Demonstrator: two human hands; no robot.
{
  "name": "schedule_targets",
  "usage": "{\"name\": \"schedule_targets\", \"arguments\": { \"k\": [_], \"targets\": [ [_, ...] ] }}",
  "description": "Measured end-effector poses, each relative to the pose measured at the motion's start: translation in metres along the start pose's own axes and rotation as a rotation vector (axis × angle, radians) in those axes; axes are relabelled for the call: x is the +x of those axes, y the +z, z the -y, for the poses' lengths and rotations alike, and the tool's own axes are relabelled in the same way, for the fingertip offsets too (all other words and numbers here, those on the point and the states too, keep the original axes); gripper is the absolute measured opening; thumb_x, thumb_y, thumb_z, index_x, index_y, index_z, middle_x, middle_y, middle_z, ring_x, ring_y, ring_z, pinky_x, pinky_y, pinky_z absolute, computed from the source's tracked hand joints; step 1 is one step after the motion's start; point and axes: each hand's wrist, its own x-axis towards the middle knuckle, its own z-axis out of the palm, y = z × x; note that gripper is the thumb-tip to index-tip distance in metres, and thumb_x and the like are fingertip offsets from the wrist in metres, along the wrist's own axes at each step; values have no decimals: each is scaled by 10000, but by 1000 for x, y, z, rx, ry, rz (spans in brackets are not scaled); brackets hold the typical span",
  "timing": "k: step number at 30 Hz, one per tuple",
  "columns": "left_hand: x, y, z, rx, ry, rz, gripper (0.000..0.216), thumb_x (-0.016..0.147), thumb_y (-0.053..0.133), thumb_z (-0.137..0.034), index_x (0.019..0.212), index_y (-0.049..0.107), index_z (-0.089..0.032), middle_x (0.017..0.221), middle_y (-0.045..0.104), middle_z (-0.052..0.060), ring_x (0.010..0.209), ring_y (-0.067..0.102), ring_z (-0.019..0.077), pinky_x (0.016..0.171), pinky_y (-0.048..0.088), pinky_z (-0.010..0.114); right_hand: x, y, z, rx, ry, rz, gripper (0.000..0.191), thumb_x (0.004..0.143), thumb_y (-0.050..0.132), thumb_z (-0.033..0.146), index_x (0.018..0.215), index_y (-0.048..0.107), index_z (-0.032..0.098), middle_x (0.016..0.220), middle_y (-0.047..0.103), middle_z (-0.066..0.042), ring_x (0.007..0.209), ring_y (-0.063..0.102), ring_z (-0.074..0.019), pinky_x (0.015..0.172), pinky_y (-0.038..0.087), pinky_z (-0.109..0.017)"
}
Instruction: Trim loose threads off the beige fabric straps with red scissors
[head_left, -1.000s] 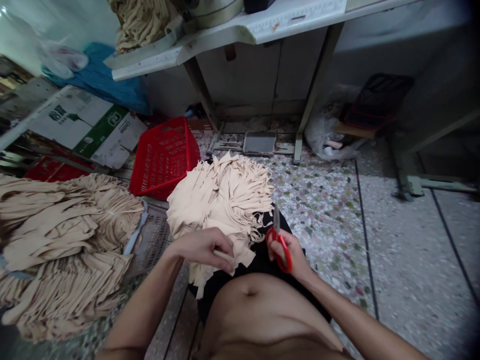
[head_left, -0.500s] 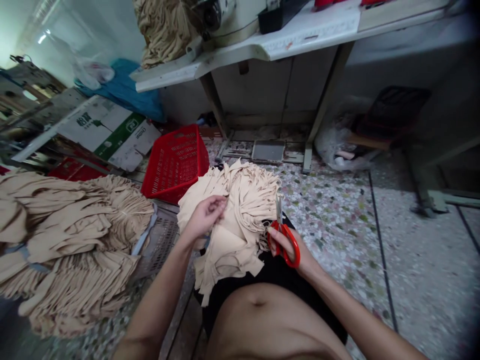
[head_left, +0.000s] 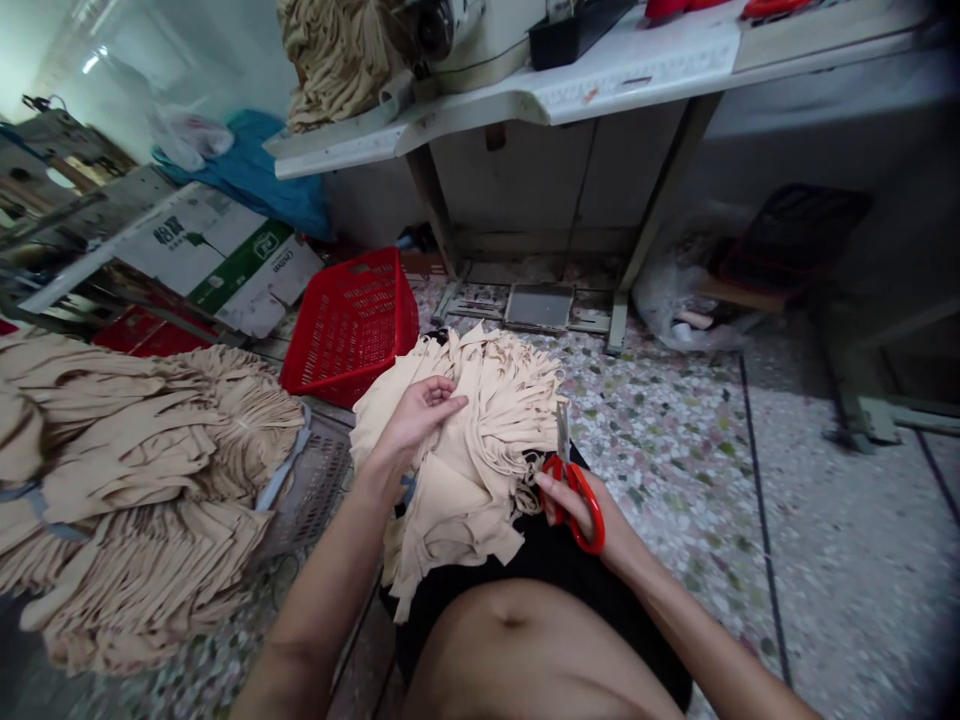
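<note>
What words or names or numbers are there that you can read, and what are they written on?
"怡寶": big characters on the white box, a bit soft.
"C'estbon": seems to be the word at the box's right end, but it's blurred.
Emblem on the box's green band: too blurred to read.
Marks along the table: too small to read.
I see no writing on the scissors or the cloth.

The left hand [head_left: 418, 415] has moved forward, away from the belly [head_left: 517, 630], to the upper part of the beige cloth pile [head_left: 506, 400]. Its earlier pinch is now loosened, with the thumb stretched out.
</note>
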Motion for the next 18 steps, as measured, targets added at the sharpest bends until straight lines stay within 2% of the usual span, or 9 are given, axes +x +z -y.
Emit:
{"name": "schedule_targets", "arguments": {
  "k": [5, 8, 10, 13, 18],
  "targets": [
    [-22, 14, -25, -209, -2, 83, 385, 706, 909, -287, 941, 645, -135, 776, 638, -11, 627, 553, 67, 605, 428, 176, 8, 2, 13, -5, -52, 96, 469, 947, 620, 609, 708, 540, 214, 590, 562, 8, 563, 532, -162, 581, 428, -296],
    [-28, 24, -25, -279, -35, 125, 427, 695, 923, -264, 978, 623, -153, 845, 686, 0, 686, 621, 83, 661, 487, 181, 9, 7, 13, 21, -59, 121, 452, 926, 662, 601, 736, 532, 211, 609, 553, 18, 556, 517, -150, 556, 424, -278],
    [-32, 29, -20, -263, -52, 170, 416, 684, 931, -258, 955, 637, -143, 884, 709, 16, 742, 655, 101, 715, 519, 196, 8, 9, 10, 42, -67, 123, 444, 925, 669, 594, 756, 527, 209, 624, 545, 24, 558, 508, -142, 551, 424, -270],
    [-40, 33, -11, -171, -85, 246, 368, 677, 935, -247, 921, 690, -119, 859, 726, 25, 740, 663, 108, 715, 521, 194, 3, 6, 4, 45, -77, 126, 434, 941, 651, 590, 790, 525, 203, 653, 531, 29, 566, 504, -136, 551, 423, -262],
    [-51, 29, -10, -69, -167, 335, 337, 746, 892, -308, 982, 782, -94, 939, 779, 92, 773, 691, 144, 747, 536, 231, -6, -3, -7, -105, -50, 170, 451, 966, 602, 611, 807, 503, 200, 660, 512, 33, 579, 512, -138, 539, 380, -253]
  ]
}}
